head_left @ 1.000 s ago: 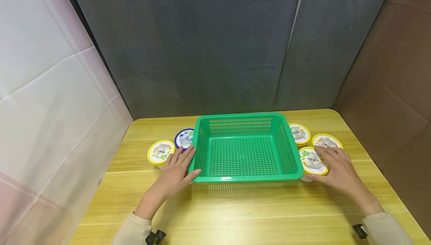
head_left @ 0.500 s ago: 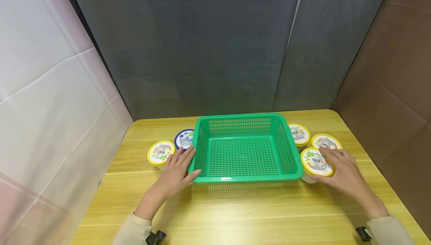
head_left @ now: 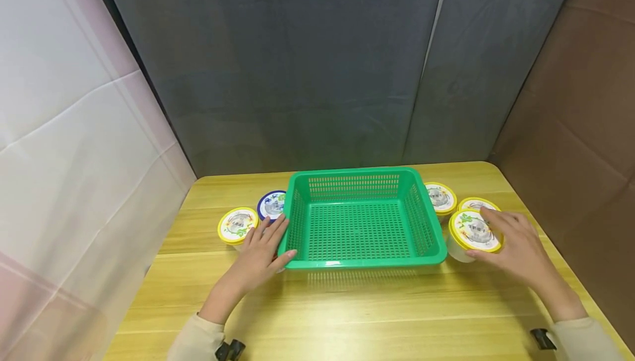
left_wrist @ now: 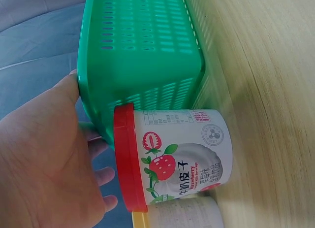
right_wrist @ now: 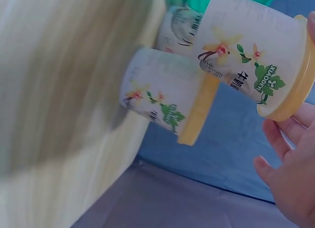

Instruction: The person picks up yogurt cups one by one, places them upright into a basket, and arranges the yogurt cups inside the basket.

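My right hand (head_left: 518, 248) grips a paper cup (head_left: 471, 231) by its yellow lid. This cup (right_wrist: 246, 53), white with vanilla flowers, is raised off the table in the right wrist view. My left hand (head_left: 258, 253) rests on the left rim of a green plastic basket (head_left: 357, 264), fingers fairly straight. Below that hand, a red-lidded strawberry cup (left_wrist: 184, 159) stands against the basket; the hand mostly hides it in the head view. A blue-lidded cup (head_left: 270, 205) and a yellow-lidded cup (head_left: 237, 224) stand beyond the left fingers.
Two more yellow-lidded cups, a back one (head_left: 440, 198) and an outer one (head_left: 476, 203), stand right of the basket. The wooden table (head_left: 357, 317) meets a dark cloth wall (head_left: 297, 74) behind, with a white cloth (head_left: 84, 184) at left and a brown one (head_left: 580, 129) at right.
My right hand has lifted the front yellow-lidded cup and carried it rightward, away from the basket; it now covers part of the outer cup. My left hand and the basket have stayed put.
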The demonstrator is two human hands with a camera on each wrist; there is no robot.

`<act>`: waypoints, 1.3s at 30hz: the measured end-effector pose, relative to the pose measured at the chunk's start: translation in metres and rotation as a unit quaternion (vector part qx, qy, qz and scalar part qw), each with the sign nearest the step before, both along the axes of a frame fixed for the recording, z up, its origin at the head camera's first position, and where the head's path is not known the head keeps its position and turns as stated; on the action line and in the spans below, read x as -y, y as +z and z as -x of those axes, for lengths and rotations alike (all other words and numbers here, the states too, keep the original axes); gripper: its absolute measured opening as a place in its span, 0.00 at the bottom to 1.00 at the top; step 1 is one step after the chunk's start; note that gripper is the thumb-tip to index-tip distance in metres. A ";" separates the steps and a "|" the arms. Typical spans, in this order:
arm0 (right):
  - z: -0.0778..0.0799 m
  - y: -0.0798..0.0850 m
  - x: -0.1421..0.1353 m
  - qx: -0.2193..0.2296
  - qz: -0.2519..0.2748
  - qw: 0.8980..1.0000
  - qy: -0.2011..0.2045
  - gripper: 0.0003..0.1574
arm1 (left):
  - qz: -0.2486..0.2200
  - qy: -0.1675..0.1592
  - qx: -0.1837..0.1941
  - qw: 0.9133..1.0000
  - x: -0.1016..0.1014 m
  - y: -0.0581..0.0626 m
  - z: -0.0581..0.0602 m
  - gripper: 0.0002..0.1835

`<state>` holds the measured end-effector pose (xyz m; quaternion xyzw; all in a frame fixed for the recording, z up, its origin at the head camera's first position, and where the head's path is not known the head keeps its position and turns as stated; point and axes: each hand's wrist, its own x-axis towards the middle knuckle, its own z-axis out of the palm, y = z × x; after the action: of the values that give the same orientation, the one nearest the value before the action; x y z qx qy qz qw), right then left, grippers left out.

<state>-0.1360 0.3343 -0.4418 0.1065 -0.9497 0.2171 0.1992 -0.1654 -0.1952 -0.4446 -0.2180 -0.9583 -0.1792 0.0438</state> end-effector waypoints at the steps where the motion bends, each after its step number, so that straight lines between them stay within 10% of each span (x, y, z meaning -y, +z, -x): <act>1: 0.000 0.003 0.000 -0.002 0.001 1.000 0.000 0.63 | 0.001 0.000 0.000 1.000 0.000 0.000 0.000 0.40; 39: 0.023 0.053 0.026 -0.023 0.013 0.998 0.050 0.63 | -0.008 0.000 0.005 1.000 0.001 0.001 -0.001 0.40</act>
<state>-0.1593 0.3085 -0.3889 0.1565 -0.9353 0.2371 0.2111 -0.1640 -0.1965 -0.4440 -0.2165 -0.9571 -0.1883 0.0410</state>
